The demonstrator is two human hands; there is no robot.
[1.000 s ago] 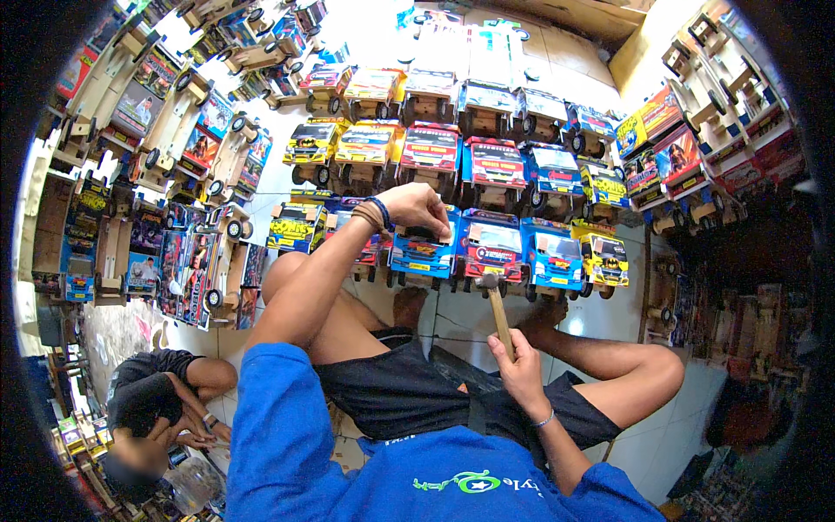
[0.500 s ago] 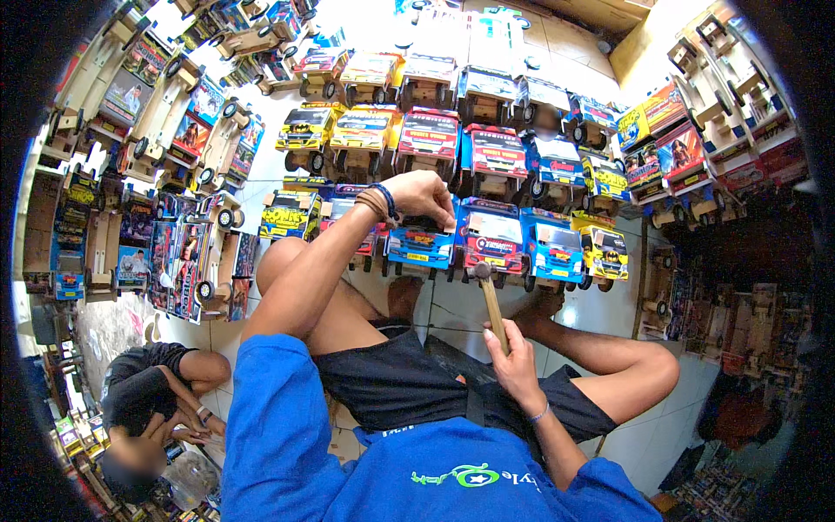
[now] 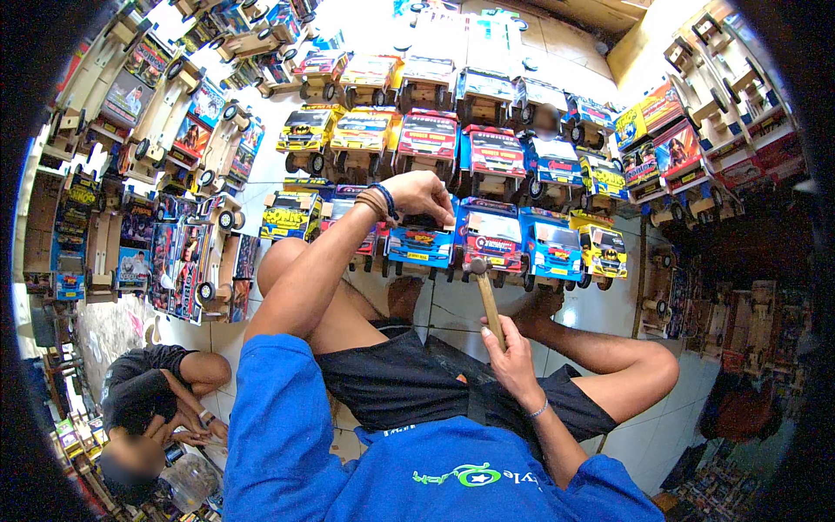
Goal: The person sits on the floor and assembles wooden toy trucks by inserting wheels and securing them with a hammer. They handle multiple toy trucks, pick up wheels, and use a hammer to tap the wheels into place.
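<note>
The blue toy truck (image 3: 420, 246) sat on the tiled floor (image 3: 452, 304) in the near row, right in front of the person's knees. Left hand (image 3: 424, 197) was on top of it, fingers curled down over the roof, looked like holding it steady, though the grip itself was hard to make out. Right hand (image 3: 513, 361) was closed around a hammer (image 3: 485, 296), handle running up and away, head just right of the truck, closer to it than the right hand. More trucks all around, and another person (image 3: 152, 400) crouched lower left.

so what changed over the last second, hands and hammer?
Little. The right hand has kept its grip on the hammer, head hovering by the blue toy truck. The left hand has stayed on top of that truck. The rows of toy trucks lie as before.
</note>
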